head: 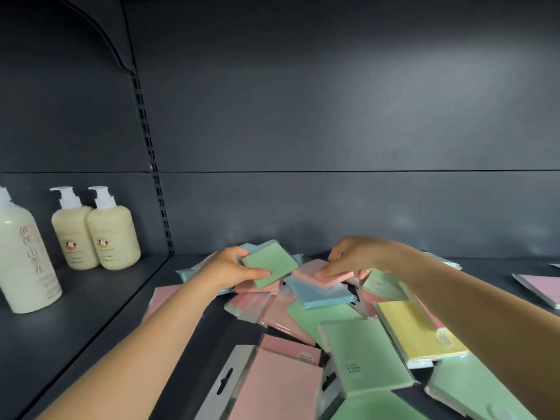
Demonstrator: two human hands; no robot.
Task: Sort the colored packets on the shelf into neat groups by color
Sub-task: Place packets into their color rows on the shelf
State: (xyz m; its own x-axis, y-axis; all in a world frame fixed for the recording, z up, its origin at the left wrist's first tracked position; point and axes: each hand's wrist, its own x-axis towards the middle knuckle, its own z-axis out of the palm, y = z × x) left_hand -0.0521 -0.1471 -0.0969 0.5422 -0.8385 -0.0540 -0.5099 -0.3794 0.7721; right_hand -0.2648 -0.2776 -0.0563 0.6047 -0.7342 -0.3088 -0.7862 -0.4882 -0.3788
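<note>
In the head view, we are looking at a dark shelf [100, 316]. Our left hand [230, 268], in the middle of the frame, is holding a green packet [269, 265], its grip clamped on it. Our right hand [351, 256] is pinching a pink packet [318, 272] atop the messy pile of packets [348, 338] at lower right. Three cream bottles [94, 234] are standing at left.

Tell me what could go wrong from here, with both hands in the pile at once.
1. The right hand pinches a pink packet that lies on a blue packet; lifting it may drag the blue one along or shift the heap.
2. The left hand holds a green packet only by its edge, so it could slip.
3. Packets overlap near the shelf front edge; a nudge might knock some off.
</note>
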